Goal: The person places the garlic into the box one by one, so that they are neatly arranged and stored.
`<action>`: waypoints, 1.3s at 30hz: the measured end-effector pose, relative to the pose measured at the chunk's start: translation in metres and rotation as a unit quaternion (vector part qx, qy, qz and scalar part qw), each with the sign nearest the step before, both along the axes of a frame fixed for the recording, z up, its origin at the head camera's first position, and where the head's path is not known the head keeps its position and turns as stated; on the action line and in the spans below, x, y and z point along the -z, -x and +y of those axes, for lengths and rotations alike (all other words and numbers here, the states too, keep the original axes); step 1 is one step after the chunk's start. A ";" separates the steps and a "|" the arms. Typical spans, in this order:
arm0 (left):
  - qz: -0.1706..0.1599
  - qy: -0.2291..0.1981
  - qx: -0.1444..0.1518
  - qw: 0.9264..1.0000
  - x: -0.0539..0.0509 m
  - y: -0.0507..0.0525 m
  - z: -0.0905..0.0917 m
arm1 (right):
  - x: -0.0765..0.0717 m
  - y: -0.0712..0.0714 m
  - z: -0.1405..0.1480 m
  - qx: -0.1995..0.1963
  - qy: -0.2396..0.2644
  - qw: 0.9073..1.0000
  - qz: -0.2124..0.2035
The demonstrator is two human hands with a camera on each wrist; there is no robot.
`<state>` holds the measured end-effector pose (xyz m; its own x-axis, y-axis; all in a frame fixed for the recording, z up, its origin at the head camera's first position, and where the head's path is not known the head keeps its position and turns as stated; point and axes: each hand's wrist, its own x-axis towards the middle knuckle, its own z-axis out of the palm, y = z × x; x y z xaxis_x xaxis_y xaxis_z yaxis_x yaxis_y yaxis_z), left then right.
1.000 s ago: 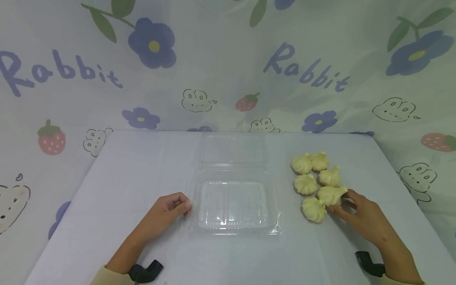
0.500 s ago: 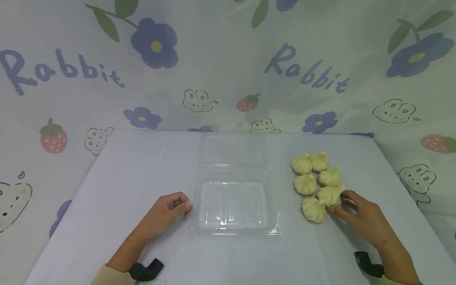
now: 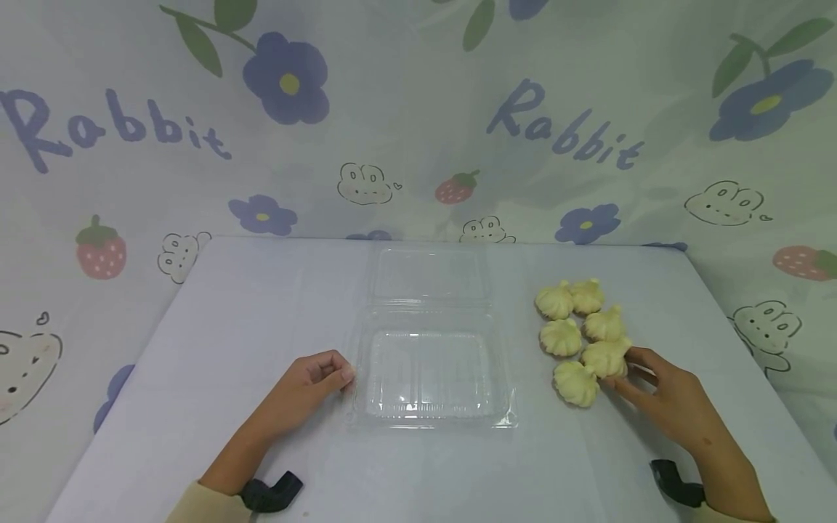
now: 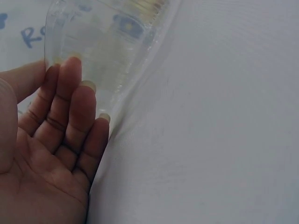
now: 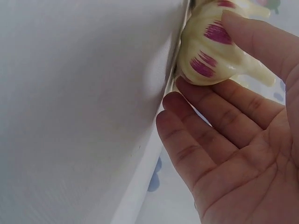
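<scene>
In the head view, an open clear plastic clamshell box (image 3: 428, 374) lies flat with its lid (image 3: 428, 274) folded back behind it. My left hand (image 3: 310, 385) is at its left side; in the left wrist view the thumb and fingertips pinch the box's rim (image 4: 49, 28). Several pale yellow garlic bulbs sit in a cluster to the right. My right hand (image 3: 667, 399) holds one garlic bulb (image 3: 604, 358) between thumb and fingers, still among the others. Up close in the right wrist view, this garlic bulb (image 5: 215, 51) shows purple streaks.
Touching the held bulb, another garlic bulb (image 3: 575, 383) sits at the near end of the cluster, with a further bulb (image 3: 560, 338) behind it. A white cloth covers the table (image 3: 229, 312). Behind stands a printed curtain (image 3: 405, 109). Black wrist mounts (image 3: 271, 494) hang below both wrists.
The stem of the bulb in my right hand has shifted slightly left, and the right fingertips have drawn in a little around it. The left hand keeps its place at the box.
</scene>
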<state>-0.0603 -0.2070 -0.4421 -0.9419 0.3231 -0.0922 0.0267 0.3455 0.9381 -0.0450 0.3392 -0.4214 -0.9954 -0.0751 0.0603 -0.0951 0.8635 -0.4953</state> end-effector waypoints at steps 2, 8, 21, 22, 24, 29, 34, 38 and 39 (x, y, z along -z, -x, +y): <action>0.001 -0.001 0.001 1.000 0.000 0.000 0.000 | 0.000 0.000 0.000 0.000 0.002 1.000 -0.001; 0.001 -0.009 0.005 1.000 0.000 0.000 -0.001 | -0.003 0.000 0.001 0.004 0.002 1.000 -0.007; 0.004 -0.010 0.004 1.000 -0.001 0.000 -0.001 | -0.016 -0.003 -0.009 0.001 -0.013 1.000 0.004; 0.005 -0.011 0.005 1.000 -0.001 0.000 -0.001 | -0.017 -0.002 -0.010 0.001 -0.014 1.000 0.004; 0.002 -0.016 0.005 1.000 0.000 0.000 -0.001 | -0.022 -0.003 -0.013 0.003 -0.015 1.000 0.000; 0.002 -0.019 0.004 1.000 0.000 0.000 -0.002 | -0.031 -0.005 -0.020 -0.005 -0.015 1.000 0.008; 0.003 -0.017 0.002 1.000 0.000 0.000 -0.002 | -0.039 -0.008 -0.025 -0.018 -0.019 0.999 0.036; 0.003 -0.021 0.005 1.000 0.000 0.000 -0.002 | -0.044 -0.011 -0.030 -0.016 -0.023 0.998 0.057; 0.004 -0.023 0.006 1.000 0.000 0.000 -0.002 | -0.045 -0.011 -0.031 -0.015 -0.024 0.998 0.062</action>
<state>-0.0601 -0.2090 -0.4418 -0.9383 0.3385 -0.0703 0.0377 0.3022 0.9525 -0.0339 0.3077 -0.3764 -0.9777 -0.1113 0.1780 -0.1798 0.8818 -0.4361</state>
